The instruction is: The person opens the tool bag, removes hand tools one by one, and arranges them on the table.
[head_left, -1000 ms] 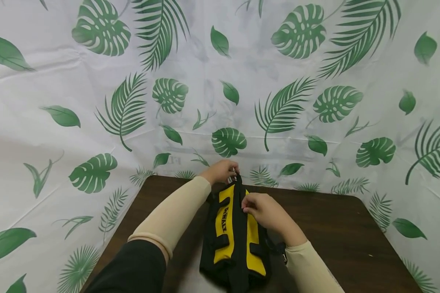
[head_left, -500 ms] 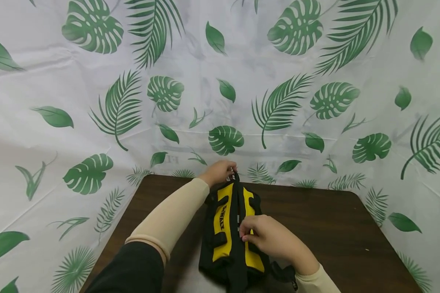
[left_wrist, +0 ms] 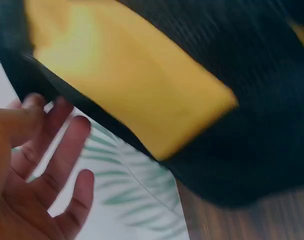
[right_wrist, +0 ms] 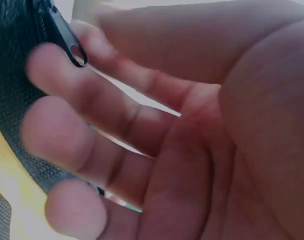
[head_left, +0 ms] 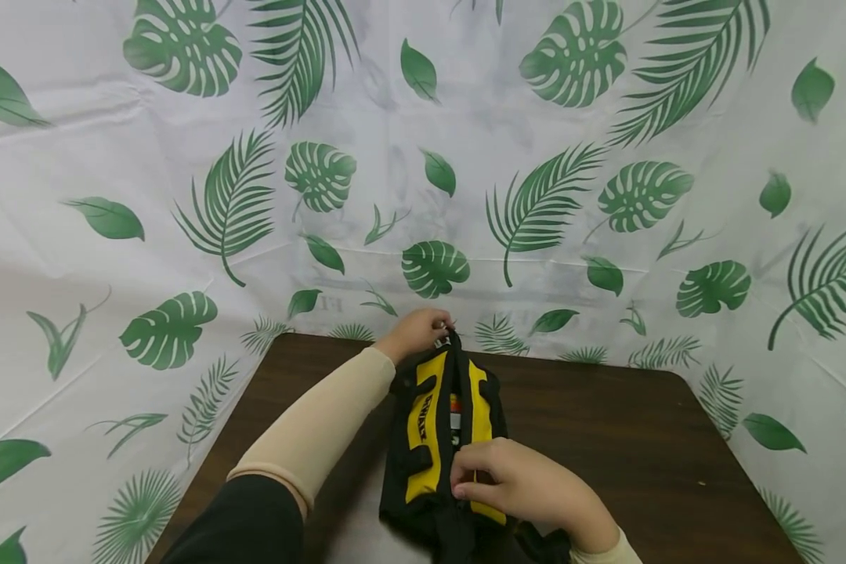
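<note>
Head view: leafy cloth [head_left: 395, 204] behind, left grip [head_left: 417, 332] pinches bag [head_left: 430, 458], right grip [head_left: 525, 479] zip pull [right_wrist: 65, 36], blocking yellow trim [head_left: 480, 407]

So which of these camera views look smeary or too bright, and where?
Head: fairly clear, though the bag has only coarse detail; left wrist: smeared, especially the yellow panel, with a pale glare patch toward its upper left; right wrist: fingertips look soft, yellow trim is washed out at lower left, while the zip pull reads more crisply.
</note>
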Demonstrator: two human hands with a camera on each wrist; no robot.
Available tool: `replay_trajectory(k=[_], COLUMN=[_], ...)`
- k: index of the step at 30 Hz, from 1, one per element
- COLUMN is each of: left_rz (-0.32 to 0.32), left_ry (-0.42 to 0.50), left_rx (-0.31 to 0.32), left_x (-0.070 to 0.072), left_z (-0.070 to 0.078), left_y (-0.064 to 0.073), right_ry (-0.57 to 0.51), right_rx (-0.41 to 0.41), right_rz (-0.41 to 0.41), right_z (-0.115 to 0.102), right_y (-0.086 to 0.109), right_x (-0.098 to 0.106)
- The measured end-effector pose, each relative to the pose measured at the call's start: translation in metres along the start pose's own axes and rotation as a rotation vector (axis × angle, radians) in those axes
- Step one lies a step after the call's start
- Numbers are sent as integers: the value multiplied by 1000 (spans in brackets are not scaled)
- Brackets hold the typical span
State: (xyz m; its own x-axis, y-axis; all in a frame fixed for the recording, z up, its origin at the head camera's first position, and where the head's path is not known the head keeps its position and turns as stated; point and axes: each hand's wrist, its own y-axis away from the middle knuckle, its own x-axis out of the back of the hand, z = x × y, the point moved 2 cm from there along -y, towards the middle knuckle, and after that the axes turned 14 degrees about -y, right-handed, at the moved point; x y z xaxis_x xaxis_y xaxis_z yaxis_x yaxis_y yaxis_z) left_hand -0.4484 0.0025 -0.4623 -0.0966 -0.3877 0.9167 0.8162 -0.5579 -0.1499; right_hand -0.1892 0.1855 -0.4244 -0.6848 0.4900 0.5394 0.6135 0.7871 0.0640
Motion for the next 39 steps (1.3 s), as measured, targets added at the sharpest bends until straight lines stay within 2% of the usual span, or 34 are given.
replay_trajectory(k=[3, 7, 14, 17, 22, 24, 26, 30, 33, 36, 39], left_rz=[28, 49, 2, -35, -139, -138, -110, -58, -46, -48, -79], left_ry=[-35, -76, 36, 88, 168, 162, 161, 163, 147, 109, 89], left_rx=[-16, -61, -150, -148, -44, 11, 67, 178, 238, 260, 268], left_x=[0, 1, 0, 2, 9, 11, 14, 18, 21, 23, 23], left_z=[4, 14, 41, 55, 76, 80, 82, 80, 75, 68, 62], left_y=[9, 28, 73, 98, 138, 149, 157, 173, 186, 195, 196], right_ry=[-13, 18, 95, 116, 145, 155, 159, 181, 208, 236, 237], right_rx=[-19, -65, -198, -242, -272, -266, -260, -276, -322, -378, -432], right_rz=[42, 107, 210, 266, 354, 373, 390, 448, 484, 514, 540], right_z=[4, 10, 24, 28, 26, 25, 25, 28, 33, 41, 47], right_y=[-4, -7, -2, 2, 11, 14, 16, 17, 14, 11, 11], right_x=[5, 14, 32, 39, 49, 52, 55, 57, 57, 57, 59])
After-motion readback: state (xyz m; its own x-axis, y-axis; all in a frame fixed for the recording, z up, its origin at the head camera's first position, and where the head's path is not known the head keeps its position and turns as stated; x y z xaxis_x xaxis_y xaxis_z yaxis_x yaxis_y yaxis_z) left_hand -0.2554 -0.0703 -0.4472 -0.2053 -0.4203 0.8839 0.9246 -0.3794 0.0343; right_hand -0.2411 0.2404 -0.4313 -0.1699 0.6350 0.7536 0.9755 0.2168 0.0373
